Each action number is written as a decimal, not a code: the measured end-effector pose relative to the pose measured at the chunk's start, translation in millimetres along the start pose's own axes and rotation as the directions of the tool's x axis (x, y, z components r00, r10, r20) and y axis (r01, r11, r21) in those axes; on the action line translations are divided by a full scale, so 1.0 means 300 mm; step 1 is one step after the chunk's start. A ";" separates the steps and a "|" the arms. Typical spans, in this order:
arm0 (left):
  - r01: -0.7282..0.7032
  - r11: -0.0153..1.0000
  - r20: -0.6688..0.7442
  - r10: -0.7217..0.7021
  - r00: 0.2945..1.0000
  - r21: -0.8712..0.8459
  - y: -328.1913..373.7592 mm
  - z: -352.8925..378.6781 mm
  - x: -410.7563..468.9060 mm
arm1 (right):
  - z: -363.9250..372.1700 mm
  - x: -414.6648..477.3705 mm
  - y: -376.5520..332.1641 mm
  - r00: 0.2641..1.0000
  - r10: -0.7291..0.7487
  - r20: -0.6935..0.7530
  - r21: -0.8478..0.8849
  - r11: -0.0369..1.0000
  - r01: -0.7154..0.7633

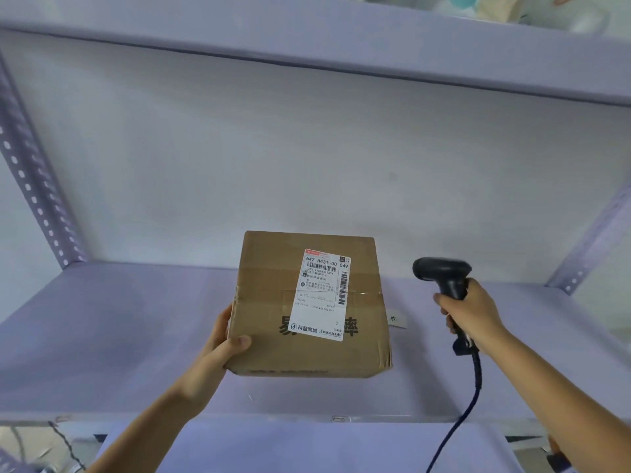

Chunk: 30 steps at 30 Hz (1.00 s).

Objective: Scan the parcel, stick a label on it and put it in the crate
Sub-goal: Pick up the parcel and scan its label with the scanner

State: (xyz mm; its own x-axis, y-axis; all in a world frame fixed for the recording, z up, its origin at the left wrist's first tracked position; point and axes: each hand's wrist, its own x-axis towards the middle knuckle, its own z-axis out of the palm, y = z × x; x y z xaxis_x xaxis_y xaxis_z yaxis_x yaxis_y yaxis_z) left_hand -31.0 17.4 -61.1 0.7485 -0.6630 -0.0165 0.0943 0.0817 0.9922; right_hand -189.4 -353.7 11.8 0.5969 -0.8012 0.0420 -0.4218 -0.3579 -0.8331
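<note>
Head view: left hand grips cardboard parcel; right hand clasps black scanner.

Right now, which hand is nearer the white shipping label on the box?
Right. The right hand, holding the scanner, is off to the shipping label's right; the left hand grips the box's lower left corner, slightly farther.

One cardboard parcel bearing one shipping label, one handheld scanner at 3 o'clock, two hands, left and right, and one paper slip on the shelf.
</note>
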 end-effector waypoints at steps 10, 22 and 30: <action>-0.004 1.000 -0.010 0.004 1.000 -0.003 -0.009 -0.001 0.003 | 0.129 0.023 0.136 0.995 0.084 -0.061 -0.057 0.994 -0.088; -0.005 1.000 -0.036 0.004 0.999 -0.016 -0.013 0.005 0.001 | 0.150 0.090 0.151 0.974 0.228 -0.005 -0.158 0.961 -0.226; -0.007 1.000 -0.029 0.007 1.000 -0.003 -0.010 0.004 0.000 | 0.158 0.111 0.139 0.957 0.291 0.007 -0.199 0.938 -0.283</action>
State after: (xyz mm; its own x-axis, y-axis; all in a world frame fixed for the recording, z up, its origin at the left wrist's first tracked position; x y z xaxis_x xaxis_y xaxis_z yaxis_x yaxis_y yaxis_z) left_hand -31.9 16.2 -64.1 0.7680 -0.6403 -0.0130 0.0908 0.0887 0.9919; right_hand -154.8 -372.5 -47.6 0.4535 -0.8671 -0.2060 -0.7009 -0.2042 -0.6834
